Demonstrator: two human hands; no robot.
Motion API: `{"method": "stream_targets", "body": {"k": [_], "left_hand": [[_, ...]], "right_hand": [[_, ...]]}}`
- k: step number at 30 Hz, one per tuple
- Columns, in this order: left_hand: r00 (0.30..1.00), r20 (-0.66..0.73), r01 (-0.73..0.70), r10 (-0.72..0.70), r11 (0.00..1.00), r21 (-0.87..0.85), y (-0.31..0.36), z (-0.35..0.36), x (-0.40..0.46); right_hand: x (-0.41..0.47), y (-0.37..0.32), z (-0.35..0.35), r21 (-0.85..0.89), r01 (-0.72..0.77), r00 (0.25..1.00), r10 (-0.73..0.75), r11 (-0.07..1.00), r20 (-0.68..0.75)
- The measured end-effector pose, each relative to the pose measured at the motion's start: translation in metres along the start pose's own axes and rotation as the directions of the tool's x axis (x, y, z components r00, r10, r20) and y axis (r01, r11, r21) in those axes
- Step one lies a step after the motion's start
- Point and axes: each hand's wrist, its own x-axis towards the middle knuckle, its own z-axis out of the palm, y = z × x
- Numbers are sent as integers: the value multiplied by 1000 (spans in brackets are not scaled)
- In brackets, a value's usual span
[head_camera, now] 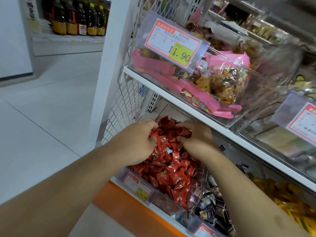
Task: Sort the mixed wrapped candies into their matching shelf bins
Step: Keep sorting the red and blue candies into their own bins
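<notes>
Two bare hands are seen reaching into a clear bin [196, 199] on the lower shelf, which is heaped with red wrapped candies [171, 170]. The left hand [136, 144] is laid on the left side of the heap, its fingers [152, 124] curled down into the wrappers so that several red pieces are gripped or gathered beneath them. The right hand [198, 141] is placed on the right side of the same heap, its fingers [181, 124] likewise bent into the candies and closed around a few red pieces; exactly how many are held by either hand cannot be told. The two hands are kept near each other, with a strip of red candies showing between them. One small piece with a white and dark wrapper [169, 150] is seen lying among the red ones, between the two hands. A price label [137, 186] is fixed to the front of the bin. Just to the right, a neighbouring bin of dark-wrapped candies [213, 207] is visible, and farther right yellow-wrapped pieces [290, 199] are seen. On the shelf above, a clear bin holds pink snack bags [222, 77] behind a price tag [176, 41] reading 1.90 on its yellow patch. Dark bottles [77, 17] are lined up on a distant shelf.
</notes>
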Motion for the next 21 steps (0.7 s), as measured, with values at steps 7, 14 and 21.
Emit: {"method": "stream_targets", "body": {"k": [7, 14, 21], "left_hand": [[1000, -10, -11, 11, 1000, 26, 1, 1, 0], [1000, -3, -10, 10, 1000, 27, 0, 2, -1], [1000, 0, -4, 4, 1000, 17, 0, 3, -1]], "right_hand": [[-18, -4, 16, -3, 302, 944, -299, 953, 138], [-9, 1, 20, -211, 194, 962, -144, 958, 232], [1, 5, 22, -384, 226, 969, -167, 895, 181]]}}
